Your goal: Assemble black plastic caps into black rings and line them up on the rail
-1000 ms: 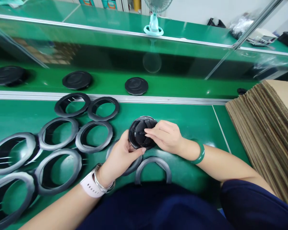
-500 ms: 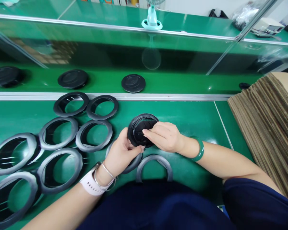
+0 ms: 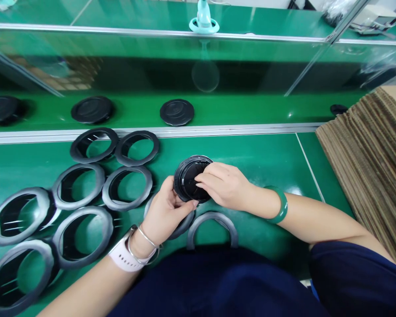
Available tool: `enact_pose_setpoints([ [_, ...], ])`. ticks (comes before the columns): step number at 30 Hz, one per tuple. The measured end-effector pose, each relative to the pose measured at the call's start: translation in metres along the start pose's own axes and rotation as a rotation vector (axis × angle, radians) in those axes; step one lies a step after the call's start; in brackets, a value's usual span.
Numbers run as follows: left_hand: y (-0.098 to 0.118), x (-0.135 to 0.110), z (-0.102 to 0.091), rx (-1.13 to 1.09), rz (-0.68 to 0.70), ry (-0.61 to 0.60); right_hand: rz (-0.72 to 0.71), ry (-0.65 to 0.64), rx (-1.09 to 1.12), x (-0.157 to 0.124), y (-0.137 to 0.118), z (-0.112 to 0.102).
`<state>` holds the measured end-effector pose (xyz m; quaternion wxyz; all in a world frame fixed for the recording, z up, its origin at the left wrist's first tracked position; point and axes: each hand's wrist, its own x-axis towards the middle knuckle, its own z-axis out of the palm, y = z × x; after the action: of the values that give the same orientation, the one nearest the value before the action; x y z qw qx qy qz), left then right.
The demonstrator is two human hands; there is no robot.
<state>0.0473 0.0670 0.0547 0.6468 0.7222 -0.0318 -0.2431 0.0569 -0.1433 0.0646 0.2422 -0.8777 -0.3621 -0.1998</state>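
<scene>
A round black part (image 3: 189,179) is held tilted just above the green bench (image 3: 267,158), in front of the body. It is gripped at its near-left rim by the left hand (image 3: 166,211), thumb and fingers closed on the edge, while the right hand (image 3: 226,185) is laid over its right side, fingertips pressed into the ribbed inner face. The step in hand is judged to be a seating or turning of an inner piece; it is best done with the rim kept steady by the left hand and even pressure applied by the right. Open grey rings (image 3: 127,187) are spread to the left, two more lie beneath the wrists. Black discs (image 3: 177,112) rest on the belt (image 3: 251,110) beyond; stacked cardboard (image 3: 369,158) stands at right.
</scene>
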Motion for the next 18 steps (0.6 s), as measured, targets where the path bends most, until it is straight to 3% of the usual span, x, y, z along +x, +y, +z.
enact_pose_setpoints([
  [11,0.003,-0.002,0.004,0.233,0.062,0.085,0.068,-0.226,-0.068,0.006,-0.021,-0.014],
  [18,0.006,-0.002,0.006,0.204,0.066,0.090,0.106,-0.180,-0.030,0.006,-0.017,-0.008],
])
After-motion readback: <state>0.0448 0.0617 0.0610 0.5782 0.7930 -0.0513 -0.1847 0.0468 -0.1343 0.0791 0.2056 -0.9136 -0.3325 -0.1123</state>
